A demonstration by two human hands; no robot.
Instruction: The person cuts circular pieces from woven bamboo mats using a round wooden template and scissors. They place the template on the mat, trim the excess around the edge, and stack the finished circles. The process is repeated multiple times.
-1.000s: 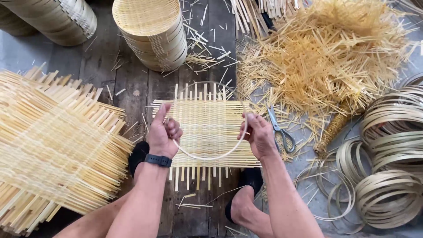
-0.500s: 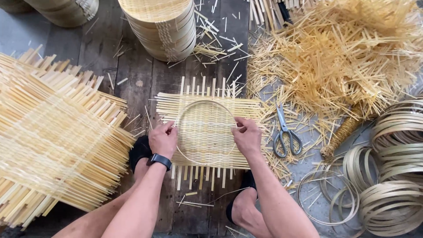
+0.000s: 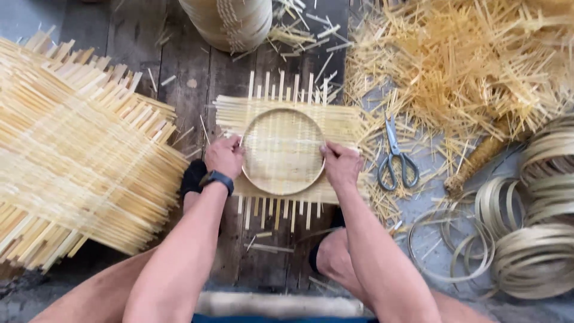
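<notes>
A square woven bamboo mat lies on the dark wooden floor in front of me. A round bamboo hoop rests flat on its middle. My left hand grips the hoop's left edge; a dark watch is on that wrist. My right hand grips the hoop's right edge. Both hands press the hoop down onto the mat. Loose strip ends stick out of the mat at its near and far sides.
A big stack of woven bamboo mats lies at the left. Stacked round baskets stand at the top. Scissors lie right of the mat, beside a heap of bamboo scraps. Coiled bamboo hoops fill the right.
The hoop, held tilted up above the mat a second ago, now lies flat on the mat. Both hands have come down with it to its sides.
</notes>
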